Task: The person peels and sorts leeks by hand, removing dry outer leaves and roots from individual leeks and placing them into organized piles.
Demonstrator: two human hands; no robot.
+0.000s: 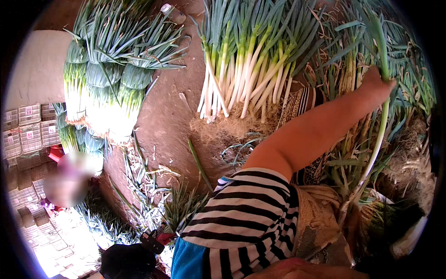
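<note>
My left hand [379,83] grips one long Welsh onion or leek [382,122] by its green part, at the right. The stalk hangs down past the hand, curving towards a brownish root end beside my tan apron [320,223]. My left arm, in a striped sleeve, stretches across the view. Bare skin shows at the bottom edge, but my right hand is out of view. Ahead lies a spread of white-stemmed onions [244,73] with their roots towards me. More leafy onions [355,55] lie beside and beneath the left hand.
Tied onion bundles [104,80] stand at the upper left, near a can [173,14]. Loose leaves and trimmings [150,188] litter the dirt floor [167,122]. Plastic crates [29,129] are stacked at the far left, where a blurred person [68,181] is seen.
</note>
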